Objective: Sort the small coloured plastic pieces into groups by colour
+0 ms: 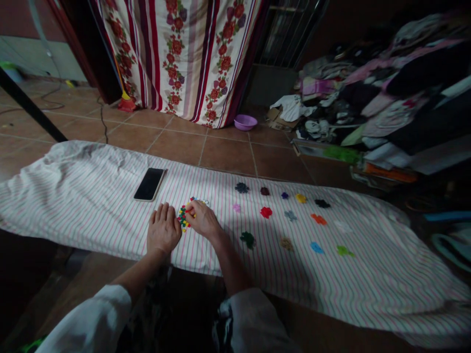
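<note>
My left hand [164, 230] lies flat on the striped cloth [117, 220], fingers stretched out together, its edge beside a patch of small coloured pieces [183, 218]. Those pieces are red, green, yellow and blue, packed close, and partly hidden by my right hand [205, 221]. The right thumb and fingers are pinched together over the patch; whatever is between them is too small to make out. To the right, small piles sorted by colour lie in rows, among them a red pile [266, 212], a dark green pile [248, 239] and a pink pile [237, 208].
A phone [149, 184] with a dark screen rests on the cloth, beyond my left hand. Past the cloth's far edge are a tiled floor [180, 145], a purple basin [245, 122] and a flowered curtain [187, 59]. Clothes [397, 98] are heaped at the right.
</note>
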The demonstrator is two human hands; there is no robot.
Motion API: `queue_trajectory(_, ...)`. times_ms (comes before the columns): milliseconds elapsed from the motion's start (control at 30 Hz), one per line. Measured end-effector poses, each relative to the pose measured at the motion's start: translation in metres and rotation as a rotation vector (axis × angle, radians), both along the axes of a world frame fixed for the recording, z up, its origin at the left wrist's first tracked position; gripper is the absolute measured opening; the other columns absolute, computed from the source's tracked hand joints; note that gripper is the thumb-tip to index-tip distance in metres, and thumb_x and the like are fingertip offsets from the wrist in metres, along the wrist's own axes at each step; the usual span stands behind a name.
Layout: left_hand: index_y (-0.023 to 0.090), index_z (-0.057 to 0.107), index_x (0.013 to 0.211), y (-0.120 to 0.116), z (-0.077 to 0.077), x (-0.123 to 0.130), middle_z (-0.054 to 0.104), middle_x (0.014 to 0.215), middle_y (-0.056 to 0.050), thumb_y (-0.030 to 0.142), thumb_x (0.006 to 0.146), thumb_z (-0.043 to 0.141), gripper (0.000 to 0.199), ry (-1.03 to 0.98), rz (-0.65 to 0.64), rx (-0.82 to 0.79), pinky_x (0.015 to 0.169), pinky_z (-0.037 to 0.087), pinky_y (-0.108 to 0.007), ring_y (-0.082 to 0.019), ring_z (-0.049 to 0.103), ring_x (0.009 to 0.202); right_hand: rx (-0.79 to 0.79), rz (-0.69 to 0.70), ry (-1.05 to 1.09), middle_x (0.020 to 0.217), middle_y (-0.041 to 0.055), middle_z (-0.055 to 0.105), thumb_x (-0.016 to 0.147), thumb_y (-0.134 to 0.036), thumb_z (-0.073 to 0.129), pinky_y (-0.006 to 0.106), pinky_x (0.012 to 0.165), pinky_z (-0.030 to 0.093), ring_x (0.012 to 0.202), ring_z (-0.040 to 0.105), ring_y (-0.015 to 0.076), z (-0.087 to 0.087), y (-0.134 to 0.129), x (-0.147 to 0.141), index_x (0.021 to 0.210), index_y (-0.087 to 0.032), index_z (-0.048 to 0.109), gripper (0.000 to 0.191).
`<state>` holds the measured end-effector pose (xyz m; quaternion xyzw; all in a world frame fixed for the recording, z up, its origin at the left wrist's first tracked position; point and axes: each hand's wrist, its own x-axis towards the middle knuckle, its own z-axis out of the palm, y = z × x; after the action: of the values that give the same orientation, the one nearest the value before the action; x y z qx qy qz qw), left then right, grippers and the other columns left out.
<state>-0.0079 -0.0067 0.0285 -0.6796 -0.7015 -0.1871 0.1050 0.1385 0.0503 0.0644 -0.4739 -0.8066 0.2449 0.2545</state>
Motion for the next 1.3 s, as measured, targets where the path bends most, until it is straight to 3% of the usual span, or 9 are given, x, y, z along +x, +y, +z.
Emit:
queue_trajectory(300, 0.008, 0.058, 0.122, 0.000, 0.002, 0.000, 0.057, 0.135, -0.022, 0.028, 0.090, 0.035, 0.044, -0.003, -0.021, 0.014, 0.108, 0.037, -0.050, -0.033, 0.048, 0.132, -0.024, -0.081, 0.029, 0.082, -0.0022, 0.062, 0.079, -0.016, 0.059, 0.023, 0.067, 0.043, 0.074, 0.058, 0.0129, 0.000, -0.005, 0.019, 0.086, -0.023, 0.055, 0.011)
queue_trajectory(667, 0.007, 0.058, 0.123, -0.002, 0.003, 0.000, 0.056, 0.136, -0.022, 0.029, 0.089, 0.035, 0.046, -0.020, -0.018, -0.009, 0.110, 0.036, -0.051, -0.034, 0.047, 0.133, 0.060, -0.156, 0.070, 0.085, 0.0004, 0.062, 0.079, -0.013, 0.053, 0.025, 0.075, 0.047, 0.079, 0.059, 0.0142, 0.003, -0.004, 0.069, 0.087, -0.022, 0.055, 0.012)
queue_trajectory(1033, 0.013, 0.057, 0.123, -0.003, 0.002, -0.001, 0.057, 0.135, -0.019, 0.030, 0.087, 0.037, 0.045, -0.092, -0.025, 0.018, 0.110, 0.035, -0.052, -0.032, 0.047, 0.132, 0.155, -0.455, 0.235, 0.084, 0.0038, 0.067, 0.081, -0.024, 0.050, 0.025, 0.071, 0.052, 0.073, 0.063, 0.0147, 0.006, 0.000, 0.152, 0.092, -0.020, 0.065, 0.019)
queue_trajectory(1300, 0.009, 0.057, 0.122, -0.002, 0.004, -0.001, 0.056, 0.136, -0.021, 0.030, 0.090, 0.033, 0.046, -0.031, -0.014, -0.009, 0.110, 0.036, -0.051, -0.033, 0.048, 0.132, 0.119, -0.849, 0.142, 0.083, 0.0065, 0.072, 0.080, -0.031, 0.047, 0.030, 0.076, 0.052, 0.078, 0.067, 0.0197, 0.002, -0.013, 0.221, 0.094, -0.019, 0.071, 0.030)
